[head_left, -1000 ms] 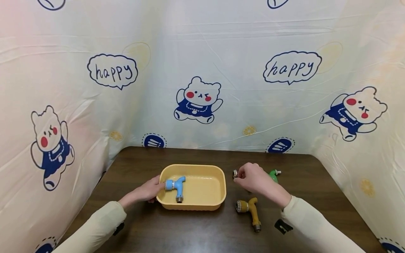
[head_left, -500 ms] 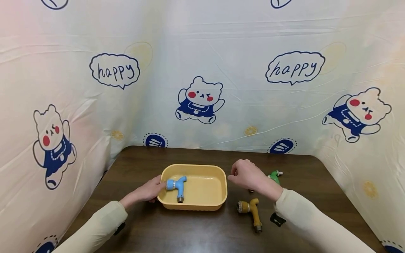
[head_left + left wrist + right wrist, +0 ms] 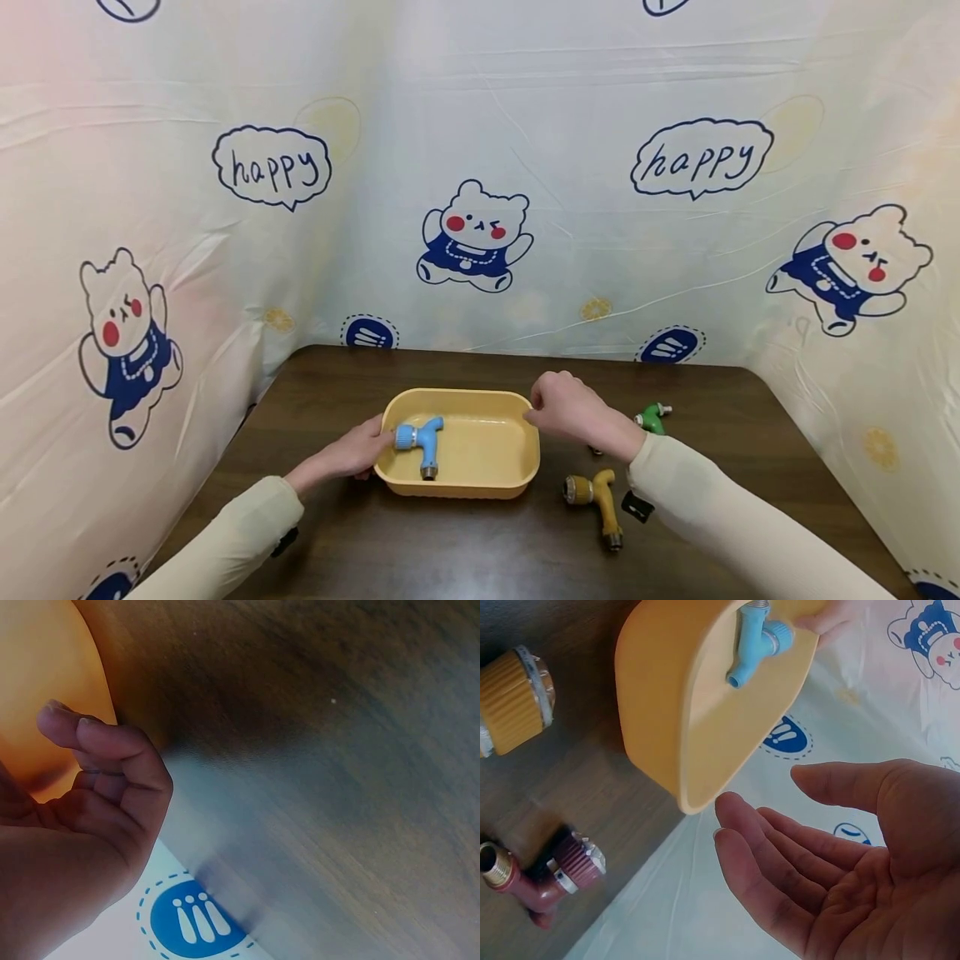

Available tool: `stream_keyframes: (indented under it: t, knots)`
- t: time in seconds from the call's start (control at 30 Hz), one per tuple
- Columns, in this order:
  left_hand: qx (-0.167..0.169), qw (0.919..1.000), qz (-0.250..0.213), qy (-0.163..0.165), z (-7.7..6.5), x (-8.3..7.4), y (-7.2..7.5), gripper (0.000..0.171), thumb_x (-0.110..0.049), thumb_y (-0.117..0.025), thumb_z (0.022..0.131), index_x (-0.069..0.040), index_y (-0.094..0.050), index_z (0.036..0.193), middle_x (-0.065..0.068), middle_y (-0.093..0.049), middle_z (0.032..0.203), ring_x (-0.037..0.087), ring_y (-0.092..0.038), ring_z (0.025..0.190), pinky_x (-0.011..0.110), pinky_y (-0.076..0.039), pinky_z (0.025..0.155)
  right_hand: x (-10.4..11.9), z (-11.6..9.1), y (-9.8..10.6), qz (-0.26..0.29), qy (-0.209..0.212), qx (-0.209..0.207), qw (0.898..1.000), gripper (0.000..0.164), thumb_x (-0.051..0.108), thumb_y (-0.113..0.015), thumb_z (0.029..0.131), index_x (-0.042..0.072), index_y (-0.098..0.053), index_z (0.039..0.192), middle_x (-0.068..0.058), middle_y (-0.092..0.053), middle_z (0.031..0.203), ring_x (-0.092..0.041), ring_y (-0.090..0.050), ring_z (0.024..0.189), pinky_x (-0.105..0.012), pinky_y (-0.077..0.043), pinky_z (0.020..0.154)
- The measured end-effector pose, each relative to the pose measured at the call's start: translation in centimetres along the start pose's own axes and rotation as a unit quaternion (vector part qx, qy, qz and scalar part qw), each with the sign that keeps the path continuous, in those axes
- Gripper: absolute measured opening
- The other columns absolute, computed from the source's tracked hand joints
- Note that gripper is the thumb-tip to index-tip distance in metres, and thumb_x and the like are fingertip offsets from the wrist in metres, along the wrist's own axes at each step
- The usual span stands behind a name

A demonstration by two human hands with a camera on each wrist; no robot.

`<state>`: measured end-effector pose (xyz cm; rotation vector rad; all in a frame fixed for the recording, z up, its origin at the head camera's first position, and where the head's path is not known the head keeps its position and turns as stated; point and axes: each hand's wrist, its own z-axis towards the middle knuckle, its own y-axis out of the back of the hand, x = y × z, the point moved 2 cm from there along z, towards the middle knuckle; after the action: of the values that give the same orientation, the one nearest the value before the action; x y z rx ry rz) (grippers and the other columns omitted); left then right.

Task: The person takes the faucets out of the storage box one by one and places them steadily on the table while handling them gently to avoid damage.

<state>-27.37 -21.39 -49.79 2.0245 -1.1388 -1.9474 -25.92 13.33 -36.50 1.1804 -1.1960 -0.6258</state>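
My left hand grips the left end of a yellow plastic tub, thumb over the rim and fingers curled against the outer wall. Inside the tub, near that thumb, lies a light blue faucet. My right hand is over the tub's right rim, holding nothing. In the right wrist view its fingers are loosely bent, with the thumb apart, close to the tub's corner. A dark red faucet lies on the table; in the head view my right hand and wrist mostly hide it.
On the brown table, a mustard-yellow faucet lies right of the tub. Beyond my right wrist is a green faucet. A printed cloth hangs behind and at both sides of the table.
My right hand has moved left, from over the dark red faucet to the tub's right rim. The left hand, the tub and the blue faucet stay about where they were.
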Motion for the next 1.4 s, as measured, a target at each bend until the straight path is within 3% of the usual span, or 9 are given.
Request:
stream_keyframes:
  t: [0.17, 0.3, 0.5, 0.7, 0.8, 0.93, 1.03, 1.17, 1.4]
  knots:
    - [0.006, 0.9999, -0.002, -0.011, 1.4, 3.1, -0.2, 0.054, -0.033, -0.045, 0.109, 0.010, -0.040, 0.141, 0.008, -0.061, 0.070, 0.020, -0.054, 0.046, 0.034, -0.047, 0.039, 0.5, 0.6, -0.5, -0.005, 0.009, 0.000, 1.000, 0.033, 0.018, -0.076, 0.095, 0.011, -0.065, 0.065, 0.005, -0.042, 0.054, -0.011, -0.037, 0.048, -0.026, -0.030, 0.047]
    - [0.013, 0.9998, -0.012, 0.007, 2.3, 4.9, -0.2, 0.056, -0.037, -0.047, 0.109, 0.006, -0.039, 0.144, 0.007, -0.062, 0.072, 0.020, -0.056, 0.047, 0.035, -0.048, 0.040, 0.8, 1.0, -0.9, -0.007, 0.004, 0.012, 1.000, 0.032, 0.018, -0.076, 0.094, 0.010, -0.066, 0.065, 0.005, -0.040, 0.054, -0.011, -0.036, 0.048, -0.026, -0.029, 0.047]
    - [0.021, 0.9998, -0.004, 0.004, 3.3, 6.4, -0.2, 0.053, -0.039, -0.045, 0.111, 0.003, -0.040, 0.144, 0.008, -0.063, 0.073, 0.021, -0.057, 0.048, 0.036, -0.050, 0.041, 1.4, 1.8, -1.2, -0.011, 0.004, 0.026, 1.000, 0.039, 0.018, -0.076, 0.095, 0.013, -0.058, 0.060, 0.006, -0.034, 0.052, -0.011, -0.034, 0.047, -0.026, -0.027, 0.045]
    - [0.014, 0.9998, -0.013, 0.001, 2.9, 5.7, -0.3, 0.051, -0.037, -0.047, 0.110, 0.005, -0.041, 0.139, 0.006, -0.064, 0.071, 0.019, -0.058, 0.046, 0.034, -0.050, 0.040, 2.0, 2.4, -1.7, -0.015, 0.018, 0.032, 0.999, 0.043, 0.018, -0.075, 0.095, 0.015, -0.054, 0.058, 0.007, -0.031, 0.050, -0.010, -0.031, 0.046, -0.026, -0.026, 0.044]
    - [-0.002, 0.9999, 0.000, 0.016, 1.3, 2.2, -0.4, 0.046, -0.028, -0.046, 0.110, 0.008, -0.043, 0.138, 0.009, -0.063, 0.071, 0.021, -0.056, 0.047, 0.035, -0.049, 0.041, 2.3, 2.6, -1.9, -0.014, 0.020, 0.033, 0.999, 0.043, 0.018, -0.076, 0.095, 0.014, -0.055, 0.058, 0.006, -0.032, 0.050, -0.010, -0.032, 0.045, -0.026, -0.026, 0.044]
    - [-0.010, 0.9998, 0.009, 0.012, 1.7, 2.9, -0.6, 0.044, -0.027, -0.048, 0.110, 0.006, -0.045, 0.139, 0.010, -0.061, 0.070, 0.022, -0.054, 0.046, 0.035, -0.047, 0.040, 2.6, 2.9, -2.1, -0.019, 0.020, 0.040, 0.999, 0.047, 0.019, -0.075, 0.095, 0.016, -0.051, 0.054, 0.008, -0.029, 0.048, -0.010, -0.029, 0.044, -0.025, -0.025, 0.043]
    - [0.005, 1.0000, -0.001, -0.001, 3.0, 5.6, -0.5, 0.051, -0.035, -0.048, 0.110, 0.006, -0.043, 0.140, 0.009, -0.062, 0.071, 0.022, -0.055, 0.046, 0.035, -0.048, 0.039, 2.9, 3.2, -2.1, -0.029, 0.024, 0.047, 0.998, 0.052, 0.020, -0.076, 0.094, 0.016, -0.045, 0.052, 0.009, -0.026, 0.046, -0.009, -0.024, 0.044, -0.025, -0.022, 0.043]
    - [0.012, 0.9997, -0.012, 0.020, 2.9, 5.3, -0.1, 0.055, -0.036, -0.048, 0.109, 0.006, -0.040, 0.143, 0.008, -0.064, 0.073, 0.021, -0.057, 0.048, 0.036, -0.050, 0.041, 3.4, 3.7, -2.0, -0.039, 0.028, 0.060, 0.997, 0.055, 0.019, -0.075, 0.094, 0.016, -0.042, 0.050, 0.009, -0.024, 0.045, -0.008, -0.020, 0.043, -0.025, -0.022, 0.042]
    - [0.012, 0.9998, 0.009, -0.011, 1.7, 3.3, -0.1, 0.054, -0.034, -0.045, 0.109, 0.010, -0.040, 0.139, 0.008, -0.063, 0.072, 0.021, -0.056, 0.048, 0.036, -0.049, 0.041, 3.9, 4.5, -2.4, -0.041, 0.005, 0.098, 0.994, 0.054, 0.020, -0.073, 0.096, 0.015, -0.047, 0.049, 0.006, -0.038, 0.041, -0.009, -0.035, 0.038, -0.024, -0.030, 0.041]
